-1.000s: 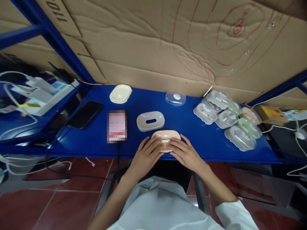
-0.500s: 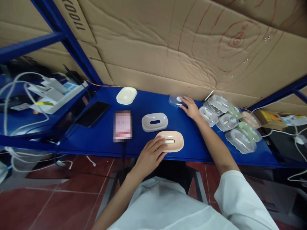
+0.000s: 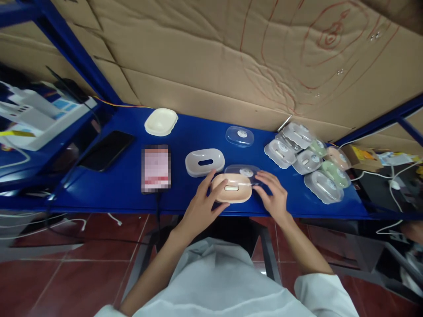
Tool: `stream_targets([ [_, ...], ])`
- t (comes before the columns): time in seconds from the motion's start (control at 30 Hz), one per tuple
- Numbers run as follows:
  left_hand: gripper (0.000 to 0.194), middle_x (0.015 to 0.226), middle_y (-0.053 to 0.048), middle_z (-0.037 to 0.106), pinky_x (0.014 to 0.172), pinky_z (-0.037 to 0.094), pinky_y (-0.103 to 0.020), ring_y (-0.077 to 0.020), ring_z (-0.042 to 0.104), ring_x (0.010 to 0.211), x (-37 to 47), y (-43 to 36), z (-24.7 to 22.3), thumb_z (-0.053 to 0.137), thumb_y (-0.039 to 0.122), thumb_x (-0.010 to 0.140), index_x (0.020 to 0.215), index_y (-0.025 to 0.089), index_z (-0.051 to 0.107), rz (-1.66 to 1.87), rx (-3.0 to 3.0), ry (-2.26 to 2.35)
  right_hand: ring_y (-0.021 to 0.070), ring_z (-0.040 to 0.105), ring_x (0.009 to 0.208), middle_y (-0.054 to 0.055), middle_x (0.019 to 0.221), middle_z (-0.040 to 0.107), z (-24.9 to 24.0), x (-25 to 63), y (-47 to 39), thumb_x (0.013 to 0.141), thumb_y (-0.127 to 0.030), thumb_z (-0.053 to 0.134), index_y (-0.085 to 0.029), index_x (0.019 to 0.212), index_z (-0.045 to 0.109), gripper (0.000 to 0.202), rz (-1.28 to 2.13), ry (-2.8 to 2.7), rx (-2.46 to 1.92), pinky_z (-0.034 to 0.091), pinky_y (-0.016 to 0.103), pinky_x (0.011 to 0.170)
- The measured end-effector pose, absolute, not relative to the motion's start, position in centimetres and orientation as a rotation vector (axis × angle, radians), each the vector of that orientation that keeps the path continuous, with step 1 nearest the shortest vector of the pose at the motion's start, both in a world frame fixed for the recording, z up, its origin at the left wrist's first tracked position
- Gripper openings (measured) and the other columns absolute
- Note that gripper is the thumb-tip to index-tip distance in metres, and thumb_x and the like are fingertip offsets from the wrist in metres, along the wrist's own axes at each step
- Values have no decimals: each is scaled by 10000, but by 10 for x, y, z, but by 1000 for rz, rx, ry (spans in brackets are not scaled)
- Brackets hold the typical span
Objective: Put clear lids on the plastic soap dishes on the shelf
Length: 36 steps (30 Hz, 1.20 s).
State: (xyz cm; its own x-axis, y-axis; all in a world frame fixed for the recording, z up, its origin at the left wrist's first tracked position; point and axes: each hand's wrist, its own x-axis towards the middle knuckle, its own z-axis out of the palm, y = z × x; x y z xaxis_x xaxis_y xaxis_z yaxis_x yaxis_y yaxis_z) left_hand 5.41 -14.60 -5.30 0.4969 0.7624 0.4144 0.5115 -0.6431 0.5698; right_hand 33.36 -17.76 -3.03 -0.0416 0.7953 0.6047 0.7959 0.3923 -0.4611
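Cardboard sheeting (image 3: 185,53) backs the blue bench (image 3: 198,193), and I read along it from the left. Past a white power strip (image 3: 39,119) lie a dark phone (image 3: 107,150) and a blurred-out screen (image 3: 156,169); behind that screen sits a cream dish (image 3: 161,122) with nothing visible in it. Next comes a pale grey dish (image 3: 194,166), bare but for the oval slot in its floor.

Just right of it, near the front edge, is the peach dish (image 3: 231,197), a short white bar (image 3: 231,188) set in its middle. Its left end is under the left hand (image 3: 200,211), fingers spread. A clear lid (image 3: 235,168) overlaps the back rim, its right end pinched by the right hand (image 3: 274,198) — whether lid and rim touch, I can't tell. Fitting the cover looks like the step in hand; I'd say it calls for squaring the rims. Behind lies a spare lid (image 3: 236,137). Farther right, a pile of covered dishes (image 3: 280,154) — grey, green and peach.
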Motion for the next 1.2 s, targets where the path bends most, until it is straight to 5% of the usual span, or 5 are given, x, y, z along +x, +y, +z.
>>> stream_targets([
  [0.3,582,1576,-139,538,1202,527,-493,-306,556,1468,52,-141,-64,751,394,979,1508,301,527,1043,2355,1056,352,467,1544,109,1566,574,-47,305,-202,1024,-288,684,-399,1680,361,740,92,-2173,-1292,518,599,1218],
  [0.63,505,1722,-116,360,1228,496,-489,-308,440,1569,54,-143,-56,681,352,1028,1506,313,526,884,2309,1012,334,567,1420,117,1348,654,-43,318,-202,976,-310,759,-407,1661,400,779,4,-2172,-1287,572,557,1148],
  [0.87,481,1696,-97,401,1254,446,-528,-312,452,1559,57,-134,-50,703,344,1014,1473,349,559,758,2188,981,354,260,1648,104,1788,205,-44,324,-192,1040,-331,661,-392,1677,356,708,227,-2231,-1364,435,605,1264],
  [1.03,624,1764,-101,291,1253,451,-507,-312,404,1592,55,-141,-44,679,350,1029,1601,373,430,812,2228,940,343,450,1555,75,1712,399,-44,336,-204,995,-336,733,-427,1636,436,712,81,-2158,-1331,482,584,1236],
  [1.2,586,1743,-142,315,1285,378,-567,-348,345,1615,49,-134,-33,685,315,1019,1569,311,481,1249,2294,1264,368,607,1408,148,1560,581,-15,434,-220,924,-440,816,-309,1546,584,677,-494,-1698,-1629,519,569,1159],
])
